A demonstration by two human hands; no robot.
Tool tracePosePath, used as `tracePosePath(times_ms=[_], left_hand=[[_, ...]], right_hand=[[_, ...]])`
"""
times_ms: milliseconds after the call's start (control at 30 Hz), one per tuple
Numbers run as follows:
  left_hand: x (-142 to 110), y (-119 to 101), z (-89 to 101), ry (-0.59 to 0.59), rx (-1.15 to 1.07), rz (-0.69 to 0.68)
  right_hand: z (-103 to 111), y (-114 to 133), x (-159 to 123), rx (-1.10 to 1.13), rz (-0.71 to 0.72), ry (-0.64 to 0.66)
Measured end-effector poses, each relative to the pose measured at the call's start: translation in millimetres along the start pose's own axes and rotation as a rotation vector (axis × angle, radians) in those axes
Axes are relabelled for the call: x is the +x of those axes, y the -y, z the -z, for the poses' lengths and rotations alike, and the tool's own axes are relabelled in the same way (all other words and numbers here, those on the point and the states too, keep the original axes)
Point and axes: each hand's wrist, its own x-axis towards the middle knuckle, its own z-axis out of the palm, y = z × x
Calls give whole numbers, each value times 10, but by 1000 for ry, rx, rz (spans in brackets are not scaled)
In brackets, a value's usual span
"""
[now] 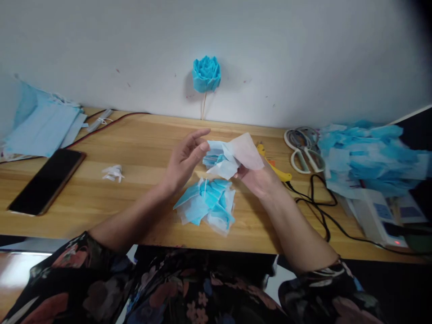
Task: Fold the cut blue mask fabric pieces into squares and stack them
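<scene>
In the middle of the head view my right hand is closed on a bunch of blue and white mask fabric, its fingers mostly hidden behind the cloth. A pale flap of it stands up over that hand. My left hand is beside the bunch, thumb and fingers apart; the thumb tip comes up to the fabric's left edge, and I cannot tell whether it touches. Below both hands, cut blue and white fabric pieces lie in a loose heap on the wooden table.
A blue fabric rose on a stick leans against the wall. Left are face masks, a phone and white scraps. Right are a yellow glue gun, scissors, piled blue fabric and black cables.
</scene>
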Motion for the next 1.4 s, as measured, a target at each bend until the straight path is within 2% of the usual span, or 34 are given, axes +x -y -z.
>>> tracePosePath(times_ms=[133,200,333,500,600,967,1100,1267,1400], left_hand=[[-34,54,-37,173,20,-77],[-59,60,-63,209,93,-100],[-85,47,-98,183,126,-80],[-89,9,-97,137,-50,97],[-91,-9,-96,114,-131,167],[-98,-28,-114,98,-112,224],[-99,3,-114,102,-81,184],[-98,14,-109,137,-87,200],[-91,-19,-87,109,-19,154]], right_hand=[[12,-27,10,-31,-10,-30],[6,-32,6,-31,-9,-46],[-20,-12,-2,-1,-9,-22],[-34,10,-5,-35,-39,-28],[-23,-5,-4,-30,-38,15],[-41,-14,-16,-69,-24,-36],[-21,-57,-15,-179,54,-71],[-16,-55,-64,-452,285,-182],[-35,-25,-110,-646,388,-224]])
